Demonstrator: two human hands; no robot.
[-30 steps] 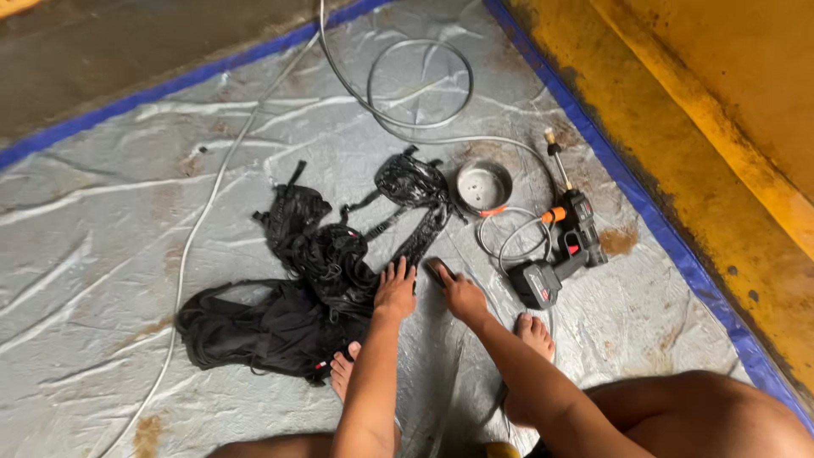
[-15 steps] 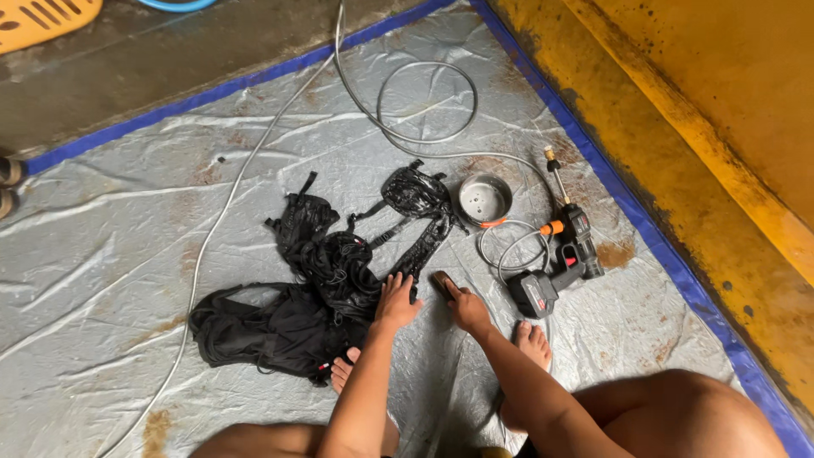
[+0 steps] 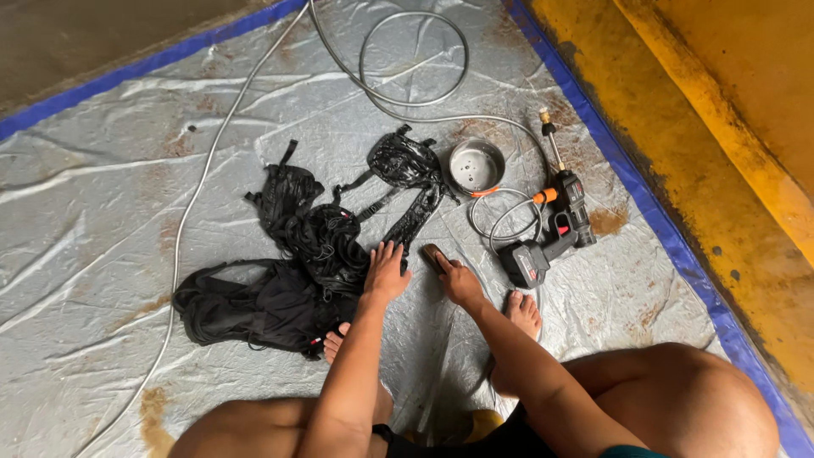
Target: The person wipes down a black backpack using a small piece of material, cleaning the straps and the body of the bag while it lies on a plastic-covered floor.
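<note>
Head view is showing the left hand (image 3: pixel 386 271) pressing flat, fingers spread, on the wet black garment (image 3: pixel 314 254). Just right, the right hand (image 3: pixel 458 280) is gripping a small brush (image 3: pixel 432 254). Beyond its knuckles are lying a cordless sprayer (image 3: pixel 551 233), coiled hose (image 3: pixel 415 59) and metal bowl (image 3: pixel 476 165).

— From my remote seat, I count two hands: the left hand (image 3: pixel 386 273) and the right hand (image 3: pixel 458 282). You?

— Same. I see one small brush (image 3: pixel 434 257), one round metal bowl (image 3: pixel 476 164), one cordless spray gun (image 3: pixel 551 233).

— I make it one grey hose (image 3: pixel 254 110), one grey tarp (image 3: pixel 102 220), and one heap of black wet bags (image 3: pixel 297 254); I can't count the separate pieces.

— Two bare feet (image 3: pixel 521 312), too.
</note>
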